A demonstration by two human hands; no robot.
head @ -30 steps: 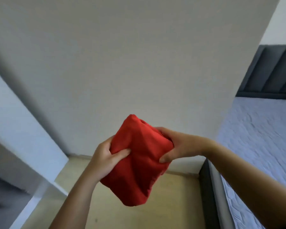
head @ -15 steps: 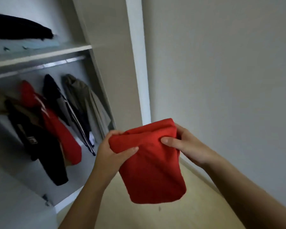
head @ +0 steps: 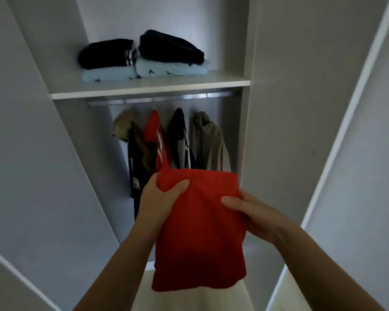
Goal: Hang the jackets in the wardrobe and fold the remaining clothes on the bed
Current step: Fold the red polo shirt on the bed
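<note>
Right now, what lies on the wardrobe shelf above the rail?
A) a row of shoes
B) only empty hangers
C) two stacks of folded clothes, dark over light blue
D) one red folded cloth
C: the shelf bears a left stack and a right stack, each dark over light blue; the red cloth is in the left hand and right hand.
</note>
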